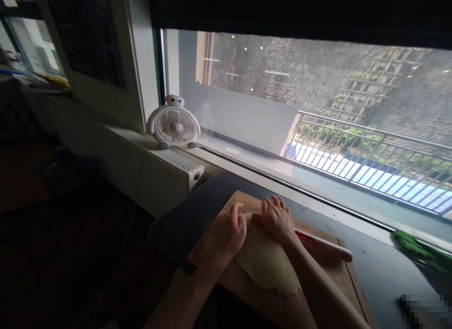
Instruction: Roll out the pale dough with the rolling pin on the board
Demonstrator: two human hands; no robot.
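A flattened sheet of pale dough [270, 258] lies on a wooden board [339, 267], its near edge uneven. My left hand [229, 230] rests at the left edge of the dough with loosely curled fingers, thumb and forefinger apart. Whatever lies under its palm is hidden. My right hand [277, 218] presses on the far part of the dough, fingers stretched forward. A rolling pin [332, 249] with a red section lies across the board to the right, partly hidden behind my right wrist.
The board sits on a dark table [208, 197] with rounded corners beside a window. A white fan [178, 126] stands on the sill by a slatted white unit [176, 161]. Green cloth [420, 249] lies at the right, near a blurred-out object [423, 310].
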